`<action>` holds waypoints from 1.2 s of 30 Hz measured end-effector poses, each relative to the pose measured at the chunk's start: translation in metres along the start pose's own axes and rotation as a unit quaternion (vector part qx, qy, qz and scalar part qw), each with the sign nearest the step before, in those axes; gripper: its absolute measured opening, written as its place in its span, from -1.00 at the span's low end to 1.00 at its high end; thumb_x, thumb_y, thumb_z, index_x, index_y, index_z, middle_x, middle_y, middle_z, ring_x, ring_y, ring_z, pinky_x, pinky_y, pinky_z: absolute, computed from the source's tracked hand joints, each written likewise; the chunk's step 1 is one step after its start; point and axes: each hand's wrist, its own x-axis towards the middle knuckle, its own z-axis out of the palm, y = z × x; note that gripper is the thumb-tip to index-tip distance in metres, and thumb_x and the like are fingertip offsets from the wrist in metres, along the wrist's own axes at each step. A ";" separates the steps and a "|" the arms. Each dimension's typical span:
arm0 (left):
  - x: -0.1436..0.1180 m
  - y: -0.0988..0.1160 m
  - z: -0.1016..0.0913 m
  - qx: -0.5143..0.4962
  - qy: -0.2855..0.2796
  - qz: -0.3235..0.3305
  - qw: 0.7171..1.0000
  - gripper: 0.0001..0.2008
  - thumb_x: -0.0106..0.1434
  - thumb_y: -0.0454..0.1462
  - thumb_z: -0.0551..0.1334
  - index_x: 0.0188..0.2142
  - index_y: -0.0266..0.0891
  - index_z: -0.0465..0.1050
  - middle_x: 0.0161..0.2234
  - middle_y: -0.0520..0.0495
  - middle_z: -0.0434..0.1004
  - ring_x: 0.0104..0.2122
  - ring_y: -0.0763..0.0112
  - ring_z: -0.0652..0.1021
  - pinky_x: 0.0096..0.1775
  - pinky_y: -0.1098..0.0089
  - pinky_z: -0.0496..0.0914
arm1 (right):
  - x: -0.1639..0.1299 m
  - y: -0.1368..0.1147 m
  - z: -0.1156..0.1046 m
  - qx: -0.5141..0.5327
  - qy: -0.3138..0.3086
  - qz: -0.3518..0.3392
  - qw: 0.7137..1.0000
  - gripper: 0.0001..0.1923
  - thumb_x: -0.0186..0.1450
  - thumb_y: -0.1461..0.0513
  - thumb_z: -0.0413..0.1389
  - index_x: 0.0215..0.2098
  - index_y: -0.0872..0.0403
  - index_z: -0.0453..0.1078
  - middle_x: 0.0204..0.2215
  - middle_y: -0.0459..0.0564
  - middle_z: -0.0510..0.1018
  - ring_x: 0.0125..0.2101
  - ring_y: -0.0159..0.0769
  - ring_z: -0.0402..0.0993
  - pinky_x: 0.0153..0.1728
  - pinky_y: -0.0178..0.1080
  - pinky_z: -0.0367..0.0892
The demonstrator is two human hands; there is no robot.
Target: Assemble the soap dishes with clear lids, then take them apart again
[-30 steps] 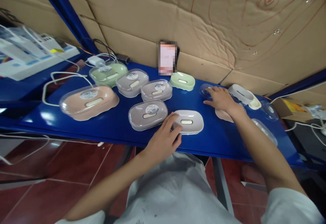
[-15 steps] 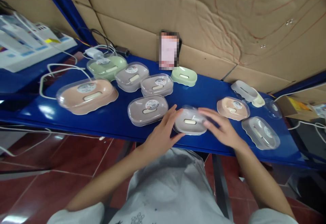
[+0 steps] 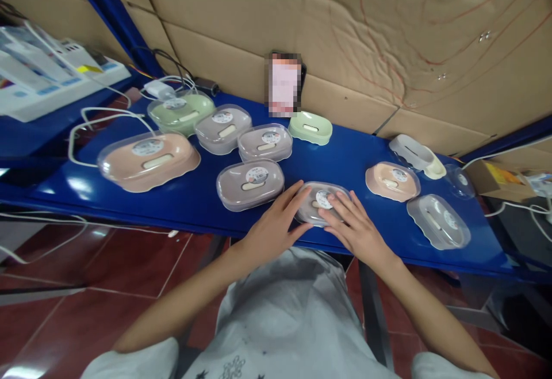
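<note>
Dish (image 3: 309, 212) up front, the grey one, is parked near the table's (image 3: 345, 163) front edge, its left end framed by a wide-spread left hand (image 3: 279, 219), its clear lid (image 3: 314, 189) partly covered by a splayed right hand (image 3: 356, 226); nothing seems pinched in either grip. Lid-seating looks like the step in hand, so even pressure's probably needed. Farther back, a green dish (image 3: 319, 136) sits uncovered.

Left hand (image 3: 273, 224): thumb and fingers parted | Right hand (image 3: 356, 224): palm down, fingers spread | Forearms (image 3: 185, 293): converging across bench's (image 3: 345, 166) front edge
</note>
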 end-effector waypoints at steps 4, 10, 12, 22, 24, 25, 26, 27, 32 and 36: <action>0.001 0.005 -0.001 0.007 0.003 -0.020 1.000 -0.23 0.53 -0.16 0.28 0.57 0.01 -0.06 0.57 -0.29 0.06 0.52 -0.01 0.25 0.40 -0.06 0.36 | 0.003 0.004 -0.005 -0.020 -0.024 0.015 0.999 -0.30 0.55 0.22 0.15 0.58 -0.19 0.08 0.46 0.05 0.36 0.50 -0.07 0.20 0.50 0.21 0.17; 0.000 0.010 -0.001 0.049 -0.008 -0.022 0.999 -0.35 0.54 -0.17 0.24 0.52 0.01 0.09 0.56 -0.25 0.07 0.48 0.01 0.32 0.37 -0.02 0.43 | 0.033 0.057 -0.015 -0.159 -0.041 0.174 0.971 -0.44 0.57 0.28 -0.02 0.51 0.00 0.23 0.46 0.21 0.34 0.50 0.19 0.16 0.43 0.52 -0.05; -0.001 0.009 -0.001 0.054 -0.008 -0.014 0.998 -0.39 0.55 -0.17 0.23 0.51 -0.01 0.14 0.55 -0.24 0.11 0.46 0.02 0.36 0.36 0.00 0.45 | 0.052 0.077 -0.012 -0.186 -0.050 0.204 0.960 -0.37 0.53 0.33 -0.05 0.55 0.10 0.14 0.51 0.30 0.23 0.53 0.25 0.07 0.43 0.55 -0.14; -0.001 0.005 0.000 0.072 0.011 0.029 0.997 -0.50 0.56 -0.20 0.21 0.43 -0.08 0.28 0.50 -0.28 0.22 0.43 0.04 0.41 0.37 -0.02 0.45 | 0.162 0.102 0.037 -0.063 -0.133 0.181 0.972 -0.35 0.55 0.09 0.10 0.52 0.17 0.19 0.37 0.34 0.44 0.38 0.19 0.29 0.43 0.29 0.00; -0.001 0.005 0.000 0.072 0.014 0.037 0.997 -0.52 0.56 -0.21 0.21 0.41 -0.09 0.29 0.49 -0.28 0.24 0.42 0.04 0.42 0.35 -0.02 0.46 | 0.165 0.103 0.035 -0.060 -0.134 0.178 0.973 -0.47 0.56 0.07 0.10 0.39 0.16 0.39 0.25 0.33 0.54 0.28 0.19 0.40 0.37 0.25 0.10; -0.001 0.005 0.000 0.074 0.014 0.042 0.996 -0.52 0.55 -0.21 0.21 0.41 -0.10 0.30 0.48 -0.29 0.25 0.42 0.04 0.42 0.35 -0.02 0.47 | 0.163 0.104 0.032 -0.057 -0.135 0.174 0.974 -0.52 0.57 0.07 0.09 0.31 0.15 0.47 0.21 0.31 0.57 0.24 0.17 0.43 0.34 0.21 0.14; -0.001 0.005 0.000 0.075 0.014 0.047 0.996 -0.53 0.55 -0.21 0.21 0.40 -0.11 0.31 0.48 -0.30 0.26 0.41 0.03 0.43 0.35 -0.02 0.47 | 0.160 0.104 0.028 -0.052 -0.138 0.168 0.975 -0.56 0.58 0.07 0.07 0.26 0.13 0.52 0.19 0.28 0.59 0.22 0.13 0.46 0.31 0.15 0.19; 0.000 0.006 0.000 0.078 0.014 0.052 0.996 -0.54 0.55 -0.21 0.21 0.39 -0.12 0.31 0.47 -0.31 0.26 0.41 0.03 0.43 0.34 -0.02 0.48 | 0.155 0.104 0.023 -0.046 -0.140 0.162 0.976 -0.58 0.59 0.07 0.05 0.23 0.12 0.54 0.18 0.25 0.61 0.20 0.09 0.48 0.27 0.10 0.22; 0.001 0.008 -0.001 0.098 0.021 0.072 0.992 -0.54 0.56 -0.22 0.20 0.39 -0.15 0.30 0.45 -0.34 0.27 0.40 0.00 0.44 0.33 -0.04 0.49 | 0.122 0.090 -0.006 -0.044 -0.124 0.153 0.979 -0.59 0.62 0.10 -0.01 0.23 0.12 0.52 0.16 0.22 0.64 0.15 0.03 0.53 0.26 0.09 0.21; 0.002 0.013 -0.002 0.129 0.046 0.076 0.988 -0.49 0.55 -0.25 0.21 0.43 -0.19 0.24 0.47 -0.40 0.20 0.44 -0.08 0.37 0.34 -0.11 0.46 | 0.080 0.044 -0.016 -0.104 -0.066 0.103 0.987 -0.57 0.62 0.16 0.00 0.36 0.13 0.42 0.18 0.23 0.63 0.19 0.03 0.50 0.40 0.22 0.03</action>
